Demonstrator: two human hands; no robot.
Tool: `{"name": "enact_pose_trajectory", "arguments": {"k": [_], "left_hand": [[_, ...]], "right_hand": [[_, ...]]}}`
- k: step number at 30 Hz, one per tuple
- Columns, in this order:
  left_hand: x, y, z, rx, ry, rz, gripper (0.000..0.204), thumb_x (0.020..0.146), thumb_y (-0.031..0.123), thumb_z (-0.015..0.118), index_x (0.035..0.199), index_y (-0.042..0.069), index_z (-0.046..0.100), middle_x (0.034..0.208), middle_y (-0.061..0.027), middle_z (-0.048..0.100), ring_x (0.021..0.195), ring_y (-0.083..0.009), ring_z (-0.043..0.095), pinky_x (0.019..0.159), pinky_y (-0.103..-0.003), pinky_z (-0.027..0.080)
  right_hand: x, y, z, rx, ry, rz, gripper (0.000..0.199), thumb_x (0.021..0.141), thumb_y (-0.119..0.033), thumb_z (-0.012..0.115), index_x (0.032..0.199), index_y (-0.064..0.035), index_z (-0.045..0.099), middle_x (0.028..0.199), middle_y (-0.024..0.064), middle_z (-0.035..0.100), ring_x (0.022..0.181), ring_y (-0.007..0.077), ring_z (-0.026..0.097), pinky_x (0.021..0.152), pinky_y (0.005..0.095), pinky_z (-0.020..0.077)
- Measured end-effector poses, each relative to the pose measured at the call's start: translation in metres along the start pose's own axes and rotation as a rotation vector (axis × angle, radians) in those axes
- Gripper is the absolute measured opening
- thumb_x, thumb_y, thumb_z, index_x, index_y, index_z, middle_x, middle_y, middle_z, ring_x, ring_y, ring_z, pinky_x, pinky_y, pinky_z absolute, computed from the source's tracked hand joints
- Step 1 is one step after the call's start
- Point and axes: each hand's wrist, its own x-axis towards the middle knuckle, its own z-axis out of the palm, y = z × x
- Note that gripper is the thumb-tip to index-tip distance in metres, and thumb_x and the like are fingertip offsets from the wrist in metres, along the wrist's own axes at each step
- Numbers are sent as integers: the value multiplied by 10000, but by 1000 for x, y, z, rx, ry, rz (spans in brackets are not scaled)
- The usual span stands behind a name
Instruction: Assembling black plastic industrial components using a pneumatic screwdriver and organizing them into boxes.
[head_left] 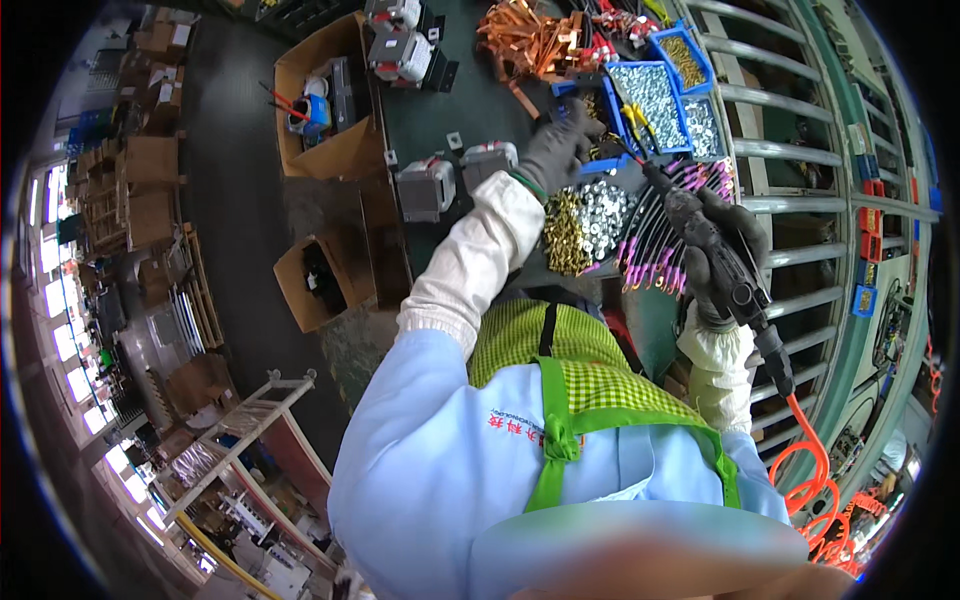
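Note:
My right hand, in a dark glove, is wrapped round a black power screwdriver with an orange coiled hose at its rear. The driver's thin tip points up and left toward the bins. My left hand, also gloved, reaches to the edge of a blue bin with brass-coloured parts; blur hides its fingers and anything between them. Below it lie a heap of brass-coloured bolts and a heap of silver nuts. Black cables with pink ends lie beneath the driver. Yellow-handled pliers rest on the bins.
Blue bins with silver screws and brass screws stand at the far right. Copper strips are piled at the far edge. Grey box-shaped units stand left. A metal roller conveyor runs along the right; an open carton is left.

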Motion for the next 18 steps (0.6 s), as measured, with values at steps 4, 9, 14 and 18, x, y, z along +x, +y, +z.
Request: {"name": "enact_pose_trajectory", "arguments": {"k": [4, 9, 14, 18], "left_hand": [[85, 65, -19, 1046, 450, 597, 616, 882, 640, 538, 964, 53, 708, 800, -150, 688, 813, -285, 677, 702, -419, 504], [170, 87, -2, 1868, 197, 75, 885, 797, 849, 383, 1077, 79, 719, 1081, -167, 694, 1006, -347, 663, 880, -460, 502], [187, 81, 1, 1868, -339, -66, 859, 772, 735, 596, 1262, 30, 623, 1290, -194, 600, 1225, -347, 553, 1010, -438, 424], [140, 75, -11, 1519, -455, 99, 657, 806, 604, 679, 1075, 4, 692, 996, -158, 683, 943, -254, 648, 844, -385, 479]], "right_hand": [[14, -1, -25, -87, 38, -94, 648, 825, -146, 763, 1352, -23, 406, 1271, 201, 561, 1204, 327, 568, 1022, 427, 459], [11, 1, -41, -89, 49, -93, 665, 847, -185, 756, 1376, -42, 380, 1275, 204, 564, 1248, 355, 531, 1075, 475, 404], [10, -1, -44, -52, 79, -78, 654, 838, -140, 753, 1377, -51, 393, 1281, 194, 564, 1252, 351, 528, 1071, 475, 411], [23, -7, -37, -67, 61, -116, 661, 849, -133, 739, 1395, -60, 373, 1289, 195, 557, 1249, 353, 532, 1071, 487, 411]]}}
